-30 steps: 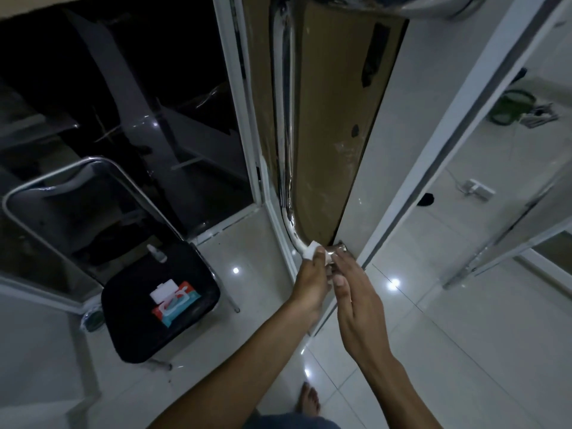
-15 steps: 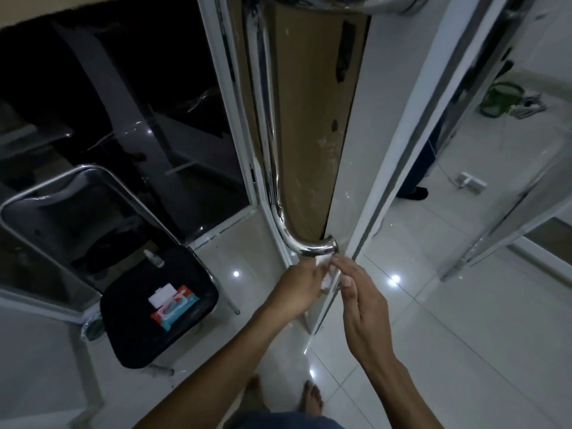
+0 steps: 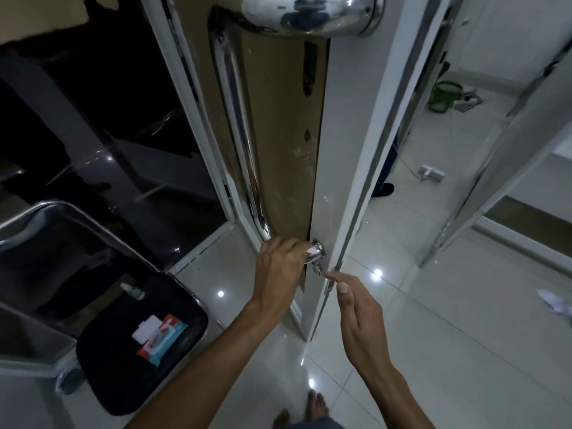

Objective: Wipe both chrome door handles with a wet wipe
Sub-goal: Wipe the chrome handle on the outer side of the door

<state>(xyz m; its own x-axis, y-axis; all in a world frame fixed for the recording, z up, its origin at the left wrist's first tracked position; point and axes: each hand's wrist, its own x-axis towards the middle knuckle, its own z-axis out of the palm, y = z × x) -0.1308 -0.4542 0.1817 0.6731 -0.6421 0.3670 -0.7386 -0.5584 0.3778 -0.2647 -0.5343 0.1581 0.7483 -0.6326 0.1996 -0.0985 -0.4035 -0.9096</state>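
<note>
A long chrome door handle [image 3: 240, 128] runs down the brown door panel and bends into its lower mount [image 3: 318, 252]. My left hand [image 3: 278, 270] is wrapped around that lower bend. A small white bit of the wet wipe [image 3: 312, 249] shows at its fingertips; the rest of the wipe is hidden under the hand. My right hand [image 3: 356, 308] hovers just below and to the right, fingers stretched out, fingertips near the white door edge [image 3: 337, 267], holding nothing. The handle's fat upper end [image 3: 309, 13] gleams at the top.
A chair with a black seat [image 3: 102, 373] stands at lower left, carrying a wet wipe pack [image 3: 161, 339] and a small bottle [image 3: 133, 291]. On the tiled floor lie a crumpled tissue [image 3: 554, 301], a power strip [image 3: 431, 173] and a green basket [image 3: 442, 96]. My bare feet [image 3: 312, 407] are below.
My left hand dropped off the handle's lower end, then rose back and closed around the bend. My right hand slid away to the right and opened out.
</note>
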